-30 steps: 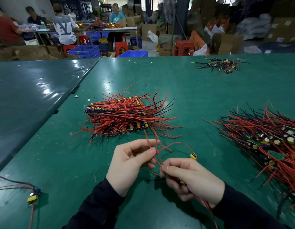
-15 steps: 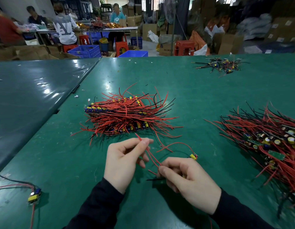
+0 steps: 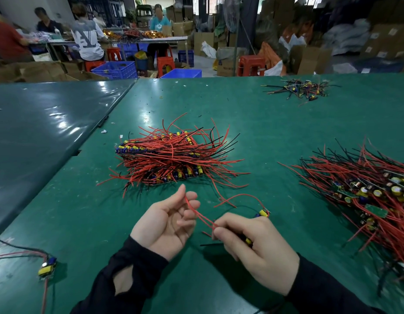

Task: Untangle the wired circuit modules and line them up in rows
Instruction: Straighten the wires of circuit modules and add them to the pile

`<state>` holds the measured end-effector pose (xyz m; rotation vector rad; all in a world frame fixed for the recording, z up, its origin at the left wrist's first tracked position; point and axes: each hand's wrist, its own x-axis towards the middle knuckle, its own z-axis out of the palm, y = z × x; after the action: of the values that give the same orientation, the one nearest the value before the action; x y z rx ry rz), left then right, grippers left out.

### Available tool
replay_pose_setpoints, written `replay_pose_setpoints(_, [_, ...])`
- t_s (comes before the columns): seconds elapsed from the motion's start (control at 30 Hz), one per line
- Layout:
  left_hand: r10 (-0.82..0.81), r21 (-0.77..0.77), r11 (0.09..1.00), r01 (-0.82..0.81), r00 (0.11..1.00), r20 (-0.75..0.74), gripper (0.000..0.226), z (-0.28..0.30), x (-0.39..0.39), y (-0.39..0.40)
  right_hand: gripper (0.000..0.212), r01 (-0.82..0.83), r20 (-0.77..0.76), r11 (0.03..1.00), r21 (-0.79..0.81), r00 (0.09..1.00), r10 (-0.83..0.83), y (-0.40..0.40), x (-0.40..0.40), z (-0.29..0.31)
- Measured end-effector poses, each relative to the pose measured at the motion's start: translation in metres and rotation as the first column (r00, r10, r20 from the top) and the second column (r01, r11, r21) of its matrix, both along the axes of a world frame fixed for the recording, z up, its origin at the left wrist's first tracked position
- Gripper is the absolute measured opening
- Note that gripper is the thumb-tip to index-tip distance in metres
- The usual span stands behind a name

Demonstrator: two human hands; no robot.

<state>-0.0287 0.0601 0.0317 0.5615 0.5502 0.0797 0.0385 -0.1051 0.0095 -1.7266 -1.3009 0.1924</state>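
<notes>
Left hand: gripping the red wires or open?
Open. The left hand faces palm up, fingers relaxed; the red wires only lie across its fingertips.

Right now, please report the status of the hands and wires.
Left hand open, red wires across fingers. Right hand pinching them, module inside. Sorted stack ahead, tangled pile right.

My left hand (image 3: 168, 220) now turned palm-up with fingers loosened, no longer pinching the red wires (image 3: 200, 215), which slide across my fingertips, my right hand (image 3: 253, 245) drawn slightly back, gripping the module end as before
</notes>
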Motion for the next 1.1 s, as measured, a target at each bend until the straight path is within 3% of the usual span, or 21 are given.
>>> replay_pose_setpoints(0.17, [-0.244, -0.068, 0.963, 0.259, 0.954, 0.173, 0.032, 0.0, -0.007, 0.003, 0.016, -0.102, 0.112, 0.995, -0.02, 0.988, 0.104, 0.005, -0.007, 0.001])
replay_pose_setpoints(0.3, [-0.04, 0.001, 0.999, 0.04, 0.999, 0.007, 0.023, -0.003, 0.001, 0.002, 0.017, -0.012, 0.098, 0.999, -0.043, 0.995, 0.016, 0.0, 0.0, -0.001])
replay_pose_setpoints(0.4, [-0.014, 0.074, 0.997, 0.01, 0.998, 0.061, 0.023, -0.007, 0.004, -0.002, 0.022, 0.043, -0.176, 0.996, -0.082, 0.983, -0.057, 0.001, -0.001, -0.004])
replay_pose_setpoints(0.5, [-0.16, 0.215, 0.967, 0.137, 0.983, 0.093, 0.023, -0.009, 0.001, -0.009, 0.023, -0.012, -0.561, 0.998, -0.058, 0.827, -0.022, 0.005, -0.001, -0.001])
replay_pose_setpoints(0.63, [-0.223, 0.39, 0.907, 0.161, 0.967, 0.119, 0.022, -0.013, -0.001, -0.014, 0.023, -0.111, -0.738, 0.993, 0.031, 0.667, 0.098, 0.005, 0.002, 0.007])
replay_pose_setpoints(0.7, [-0.219, 0.478, 0.868, 0.135, 0.968, 0.125, 0.021, -0.014, -0.001, -0.015, 0.023, -0.12, -0.76, 0.992, 0.048, 0.639, 0.115, 0.005, 0.003, 0.007])
replay_pose_setpoints(0.77, [-0.179, 0.558, 0.827, 0.072, 0.974, 0.14, 0.016, -0.015, 0.0, -0.017, 0.024, -0.117, -0.751, 0.993, 0.03, 0.652, 0.1, 0.005, 0.003, 0.006])
replay_pose_setpoints(0.87, [-0.091, 0.663, 0.747, -0.048, 0.981, 0.173, 0.008, -0.017, 0.0, -0.022, 0.023, -0.084, -0.667, 0.996, -0.019, 0.744, 0.05, 0.005, 0.003, 0.004])
replay_pose_setpoints(0.97, [-0.019, 0.73, 0.672, -0.126, 0.982, 0.187, 0.018, -0.019, 0.001, -0.026, 0.027, -0.03, -0.547, 0.998, -0.059, 0.837, -0.007, 0.004, 0.001, 0.001])
replay_pose_setpoints(1.1, [-0.006, 0.69, 0.708, -0.15, 0.976, 0.218, 0.011, -0.015, 0.001, -0.024, 0.025, -0.066, -0.568, 0.995, -0.071, 0.823, 0.014, 0.003, 0.001, 0.005])
